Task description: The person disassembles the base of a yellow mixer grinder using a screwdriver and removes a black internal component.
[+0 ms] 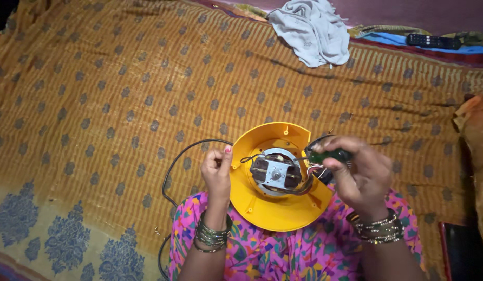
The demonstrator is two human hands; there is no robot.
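A round yellow plastic housing (262, 208) rests on my lap, tilted up, with a small grey electric motor (276, 171) and loose wires at its centre. My left hand (216, 171) grips the housing's left rim, fingers curled over the edge. My right hand (356, 174) holds a small dark green and black part (330, 154) at the housing's right edge, where coloured wires come out. A black cable (171, 171) loops from the housing down to the left.
An orange-brown patterned cloth (122, 104) covers the surface ahead. A crumpled grey-white cloth (311, 31) lies at the far edge, a black remote control (433, 40) to its right. An orange cushion (475, 130) sits at the right.
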